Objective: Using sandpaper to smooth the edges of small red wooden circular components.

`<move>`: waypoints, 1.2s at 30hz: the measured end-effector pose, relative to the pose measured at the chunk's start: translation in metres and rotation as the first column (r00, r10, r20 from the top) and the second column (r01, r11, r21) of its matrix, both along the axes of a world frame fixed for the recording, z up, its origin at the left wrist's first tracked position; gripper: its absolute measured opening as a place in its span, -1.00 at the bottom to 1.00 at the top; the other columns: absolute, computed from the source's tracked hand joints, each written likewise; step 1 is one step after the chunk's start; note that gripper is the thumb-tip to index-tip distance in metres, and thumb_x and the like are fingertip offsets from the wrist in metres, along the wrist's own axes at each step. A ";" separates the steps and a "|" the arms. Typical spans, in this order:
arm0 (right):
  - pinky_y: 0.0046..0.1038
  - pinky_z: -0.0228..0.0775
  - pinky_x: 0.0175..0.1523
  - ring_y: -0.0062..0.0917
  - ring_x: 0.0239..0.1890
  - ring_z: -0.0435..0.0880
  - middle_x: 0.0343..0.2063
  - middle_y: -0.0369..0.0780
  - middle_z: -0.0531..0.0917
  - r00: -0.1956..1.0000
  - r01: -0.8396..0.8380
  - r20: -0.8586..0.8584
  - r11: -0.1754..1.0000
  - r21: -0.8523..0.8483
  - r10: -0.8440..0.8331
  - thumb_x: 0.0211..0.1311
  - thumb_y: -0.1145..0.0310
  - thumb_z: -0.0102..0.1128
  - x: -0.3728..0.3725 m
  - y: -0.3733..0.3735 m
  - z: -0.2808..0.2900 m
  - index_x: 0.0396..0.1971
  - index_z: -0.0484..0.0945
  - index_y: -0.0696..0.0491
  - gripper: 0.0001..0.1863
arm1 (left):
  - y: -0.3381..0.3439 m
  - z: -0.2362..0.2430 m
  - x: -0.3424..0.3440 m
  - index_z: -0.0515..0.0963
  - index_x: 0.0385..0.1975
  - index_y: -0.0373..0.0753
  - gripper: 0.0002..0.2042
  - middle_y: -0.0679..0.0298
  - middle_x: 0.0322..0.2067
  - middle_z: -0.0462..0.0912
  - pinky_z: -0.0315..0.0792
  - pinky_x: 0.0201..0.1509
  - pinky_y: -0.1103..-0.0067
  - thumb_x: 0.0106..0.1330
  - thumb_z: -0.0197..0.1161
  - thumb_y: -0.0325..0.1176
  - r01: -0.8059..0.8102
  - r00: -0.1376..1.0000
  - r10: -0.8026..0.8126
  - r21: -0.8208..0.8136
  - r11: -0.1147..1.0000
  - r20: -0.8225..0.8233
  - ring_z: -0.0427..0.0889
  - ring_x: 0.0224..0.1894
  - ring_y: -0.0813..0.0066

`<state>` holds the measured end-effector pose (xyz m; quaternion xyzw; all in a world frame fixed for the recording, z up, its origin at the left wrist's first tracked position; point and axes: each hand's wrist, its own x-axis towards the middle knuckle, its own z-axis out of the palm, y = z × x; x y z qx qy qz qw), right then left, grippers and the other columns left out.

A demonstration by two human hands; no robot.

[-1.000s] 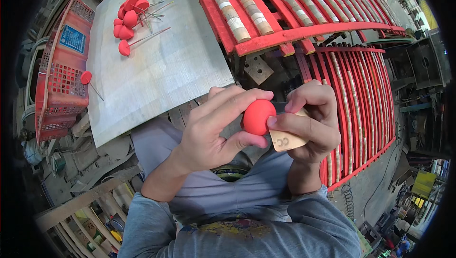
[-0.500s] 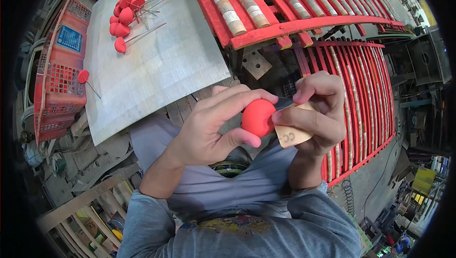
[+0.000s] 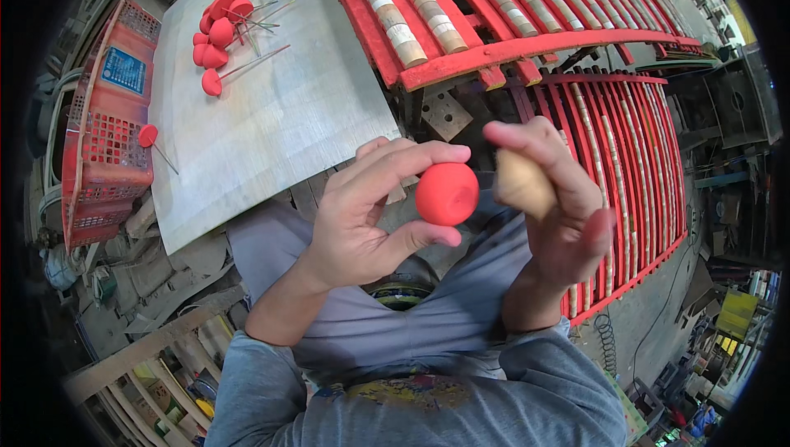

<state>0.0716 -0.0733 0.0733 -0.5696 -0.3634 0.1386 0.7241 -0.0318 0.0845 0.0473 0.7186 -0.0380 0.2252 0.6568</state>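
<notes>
Between the thumb and fingers of my left hand is a round red knob, its dimpled side turned toward the right. A tan piece of sandpaper, smeared by motion, is in my right hand, pinched among the fingers. That thumb stands away from it. A small gap separates the sandpaper from the knob. Both hands are above my lap.
On the pale board at left lie several red knobs on thin sticks. One more stick-mounted red knob rests by a red plastic basket. Red racks holding rows of banded rods stand at right.
My right hand has drawn the sandpaper away from the knob, its thumb lifting off and fingers opening somewhat. The knob has turned slightly in my left hand, and its dimple shows more.
</notes>
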 end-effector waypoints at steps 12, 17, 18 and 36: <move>-0.70 0.39 -0.31 -0.67 -0.36 0.56 -0.35 -0.19 0.56 0.952 -0.008 -0.306 0.999 0.035 0.018 0.18 0.63 0.13 -0.015 -0.007 0.001 -0.30 0.45 0.26 -0.90 | 0.006 -0.004 -0.001 0.40 -0.04 -0.45 -0.36 0.13 -0.16 0.47 0.40 -0.07 0.62 -0.11 0.54 -0.31 -0.091 0.992 0.064 0.259 0.961 0.112 0.50 -0.16 0.48; -0.68 0.36 -0.24 -0.68 -0.34 0.52 -0.36 -0.22 0.51 0.951 -0.055 -0.296 0.993 0.107 0.084 0.17 0.61 0.15 -0.028 -0.010 0.002 -0.25 0.42 0.26 -0.84 | 0.002 0.003 -0.004 0.45 -0.08 -0.31 -0.39 0.17 -0.27 0.49 0.38 -0.31 0.52 -0.16 0.57 -0.27 -0.129 0.943 0.014 0.328 0.936 0.332 0.54 -0.34 0.41; -0.69 0.35 -0.24 -0.69 -0.34 0.52 -0.36 -0.23 0.50 0.952 -0.103 -0.272 0.984 0.145 0.139 0.17 0.61 0.16 -0.029 -0.009 -0.001 -0.25 0.41 0.25 -0.83 | -0.007 0.011 -0.004 0.58 -0.17 -0.27 -0.49 0.29 -0.36 0.55 0.28 -0.28 0.55 -0.21 0.56 -0.30 -0.215 0.921 0.127 0.210 0.954 0.368 0.52 -0.44 0.47; -0.78 0.21 -0.39 -0.85 -0.43 0.42 -0.47 -0.36 0.46 0.841 -0.168 -0.506 0.981 0.096 0.193 0.06 0.61 0.25 -0.026 0.003 -0.006 -0.38 0.37 0.12 -0.78 | -0.002 0.009 -0.010 0.55 -0.06 -0.26 -0.45 0.35 -0.32 0.57 -0.02 -0.28 0.57 -0.22 0.41 -0.46 -0.448 0.882 0.212 0.610 0.653 0.421 0.56 -0.37 0.58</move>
